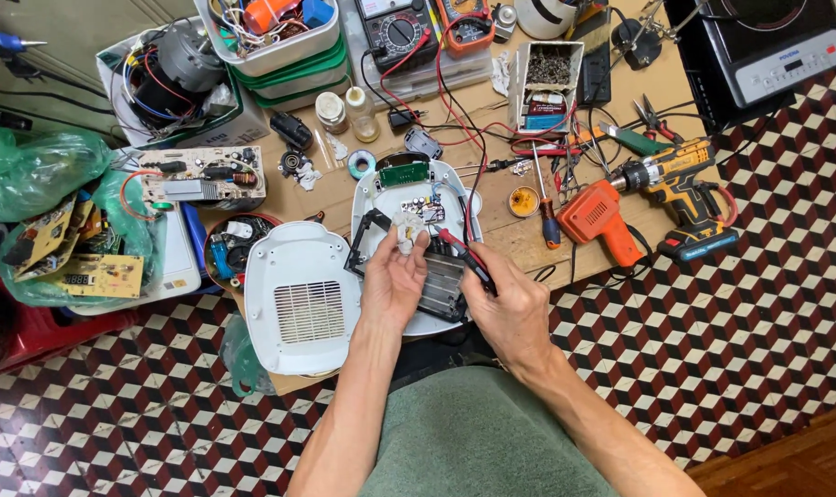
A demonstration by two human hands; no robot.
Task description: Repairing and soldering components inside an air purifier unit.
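- The worktop (491,235) is a cardboard-covered board crowded with tools and parts; its near edge is hidden behind the person's arms and lap
- An opened white appliance shell (381,189) lies in the middle, its long axis running away from the person; its detached white cover (298,294), with a slotted grille, lies just beside it to the left
- A black ribbed part (441,281) sits at the near end of the shell, between the two hands and touching both
- The left hand (392,281) is closed narrowly, pinching a small white part (409,230) at its fingertips, held just above the shell's inside
- The right hand (510,308) is closed around thin probes (464,253), one red and one black, which point up and left toward the small white part; this hand's tips are nearest it
- Red and black wires (455,110) run from the probes back toward the meters (399,32) at the far edge
- The probe tips and what they touch are too small to make out
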